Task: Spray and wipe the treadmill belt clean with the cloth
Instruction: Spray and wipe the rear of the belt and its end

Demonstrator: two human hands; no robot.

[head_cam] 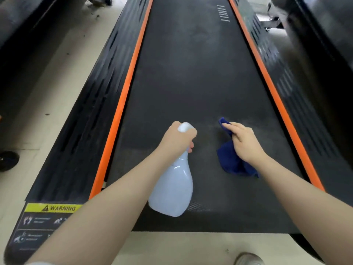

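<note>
The dark treadmill belt [191, 77] runs away from me between two orange edge strips. My left hand [176, 140] grips the neck of a pale blue spray bottle [172, 190], held above the near end of the belt with its nozzle pointing forward. My right hand [243, 141] holds a dark blue cloth [232, 162] bunched against the belt to the right of the bottle. Part of the cloth sticks out past my fingertips and the rest hangs below my palm. A faint grey haze lies on the belt around the cloth.
Black ribbed side rails [86, 119] flank the belt, with a yellow warning label [54, 208] at the near left corner. Beige floor [44, 96] with dark specks lies on the left. Another dark machine stands at the far right. A shoe [248, 259] shows at the bottom.
</note>
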